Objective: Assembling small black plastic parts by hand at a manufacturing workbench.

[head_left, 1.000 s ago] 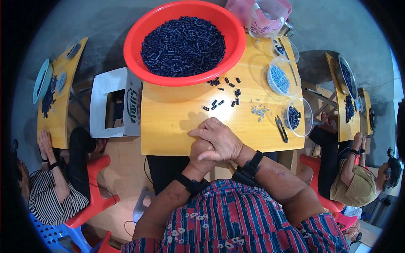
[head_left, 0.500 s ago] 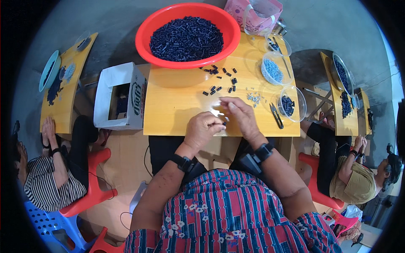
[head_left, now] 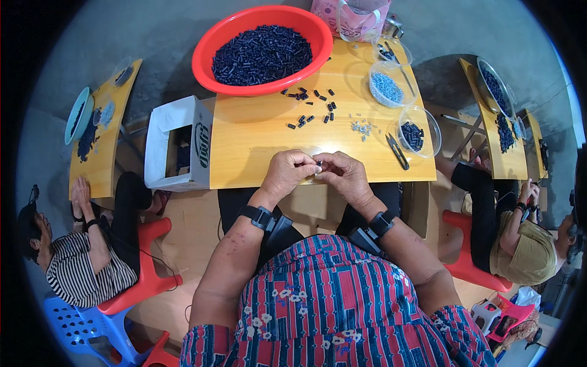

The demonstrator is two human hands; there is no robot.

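My left hand (head_left: pixel 286 174) pinches a small black plastic piece (head_left: pixel 318 163) just over the table's near edge. My right hand (head_left: pixel 344 176) meets it there, thumb and forefinger pressed together at the piece; anything tiny between them is too small to make out. Beyond my hands, several loose black pieces (head_left: pixel 310 119) lie scattered on the yellow table (head_left: pixel 244 147). A little pile of small clear-silvery bits (head_left: pixel 362 128) is spread to their right. Thread snips (head_left: pixel 397 151) rest by a clear tub (head_left: pixel 435 136) of black pieces.
A big red basin (head_left: pixel 202 64) heaped with black pieces stands at the back left. Clear tubs of pale blue bits (head_left: pixel 388 88) and tools line the right side, near a pink bag (head_left: pixel 354 21). A white carton (head_left: pixel 162 144) is left of the table. People sit at both sides.
My right hand has come down and left from above the table to meet my left hand at the black piece. The whole view has shifted slightly.
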